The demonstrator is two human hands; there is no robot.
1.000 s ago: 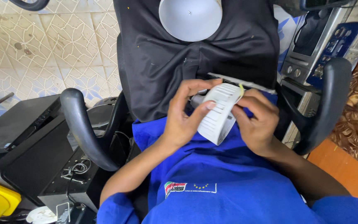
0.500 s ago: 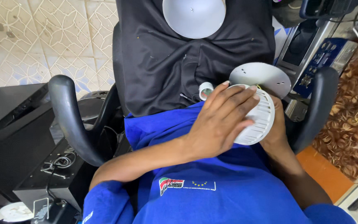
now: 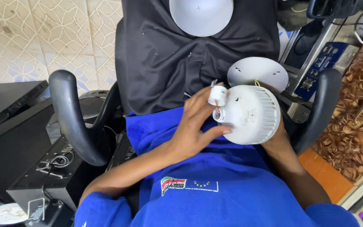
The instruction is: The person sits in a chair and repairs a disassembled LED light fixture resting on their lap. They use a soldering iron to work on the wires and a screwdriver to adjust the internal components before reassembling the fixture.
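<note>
Left to right, as I see it from the head camera:

1. Black equipment case (image 3: 9,138), far left, on the floor side.
2. Black chair armrest (image 3: 70,115), curved.
3. My left hand (image 3: 192,128), over the lap; fingers pinch a small white cap (image 3: 217,95), which joins the lamp by red wire.
4. White ribbed lamp housing (image 3: 253,115), on its side above the blue garment (image 3: 215,185).
5. My right hand (image 3: 276,138), cupped under the housing; fingers hidden, so I cannot tell its grip.
6. White round disc (image 3: 257,71), just behind the housing.
</note>
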